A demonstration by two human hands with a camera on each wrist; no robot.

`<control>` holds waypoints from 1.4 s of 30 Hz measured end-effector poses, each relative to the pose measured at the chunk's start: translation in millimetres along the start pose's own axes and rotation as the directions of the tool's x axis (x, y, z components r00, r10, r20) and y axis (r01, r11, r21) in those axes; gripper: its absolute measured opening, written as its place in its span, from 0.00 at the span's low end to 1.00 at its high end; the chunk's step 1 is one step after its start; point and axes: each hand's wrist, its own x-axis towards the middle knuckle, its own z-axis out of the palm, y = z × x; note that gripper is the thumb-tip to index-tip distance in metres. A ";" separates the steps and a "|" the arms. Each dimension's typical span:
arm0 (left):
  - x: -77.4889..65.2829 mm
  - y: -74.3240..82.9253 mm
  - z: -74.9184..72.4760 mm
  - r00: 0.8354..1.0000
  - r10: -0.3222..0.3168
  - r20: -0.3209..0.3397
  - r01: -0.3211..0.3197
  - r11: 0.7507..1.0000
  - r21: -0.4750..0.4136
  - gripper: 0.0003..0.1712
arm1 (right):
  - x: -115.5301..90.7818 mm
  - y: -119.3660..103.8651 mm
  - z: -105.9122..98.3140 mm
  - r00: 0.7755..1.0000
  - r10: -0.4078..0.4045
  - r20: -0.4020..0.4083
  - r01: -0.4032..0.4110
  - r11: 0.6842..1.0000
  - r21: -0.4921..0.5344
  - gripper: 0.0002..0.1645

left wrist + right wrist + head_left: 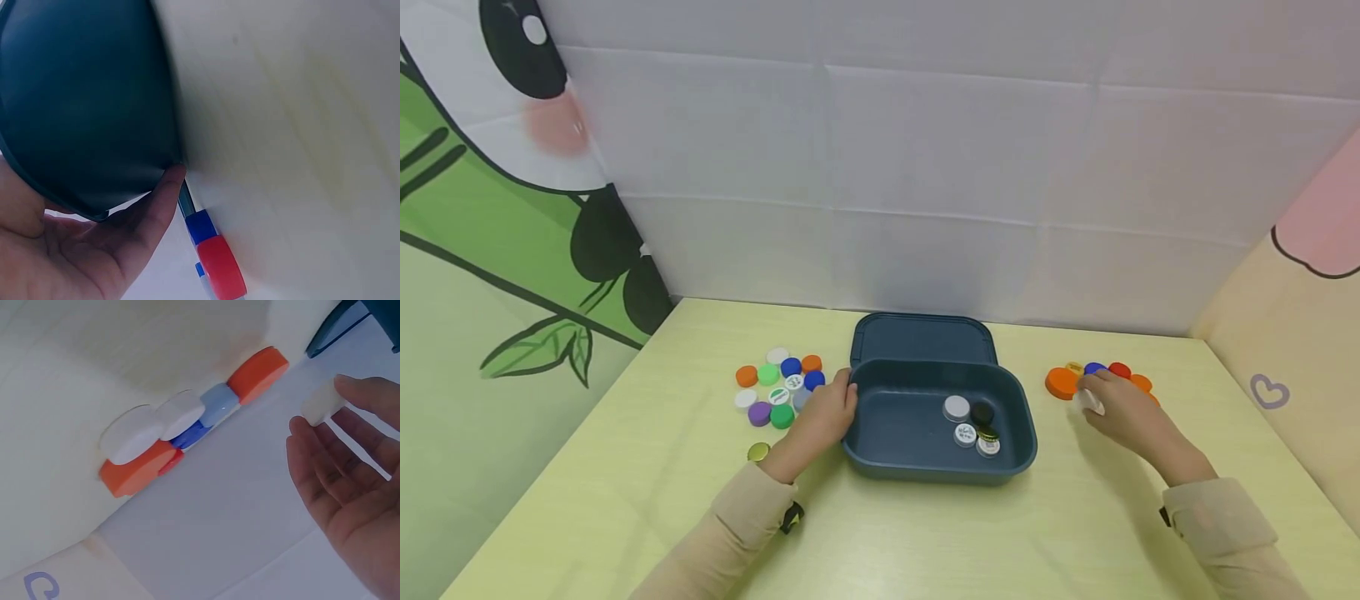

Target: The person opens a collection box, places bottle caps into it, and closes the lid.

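A dark blue plastic box (910,471) stands on the table, holding several bottle caps near its right end, among them a white cap (956,407) and a black cap (982,413). My left hand (823,412) grips the box's left side; in the left wrist view, fingers (159,206) lie against its outer wall (87,100). Between thumb and fingertips, my right hand (1123,412) pinches a white bottle cap (322,403), raised off the table. Close by that hand lies a cluster of caps, with a large orange cap (1062,383) nearest the box.
Left of the box are several loose caps, including a purple cap (759,414), a green cap (782,416) and a gold cap (758,452). Behind the box lies its dark blue lid (923,337). A white sheet (925,150) hangs along the table's back edge.
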 end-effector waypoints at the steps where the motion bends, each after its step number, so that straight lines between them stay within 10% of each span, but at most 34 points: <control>1: 0.0 0.1 -0.1 1.000 -0.002 0.002 0.002 1.000 -0.002 0.23 | 0.5 -4.3 -2.0 1.000 -0.009 -0.018 0.009 1.000 -0.003 0.17; 13: 0.3 0.4 0.0 1.000 0.004 -0.001 -0.004 1.000 0.004 0.22 | 15.1 -60.4 -12.5 0.981 -0.121 -0.151 0.125 0.992 0.013 0.21; 42: 0.4 -0.3 3.1 1.000 0.012 -0.021 -0.011 0.999 0.034 0.22 | 43.9 -107.8 45.2 0.925 -0.377 0.040 0.378 0.925 -0.028 0.16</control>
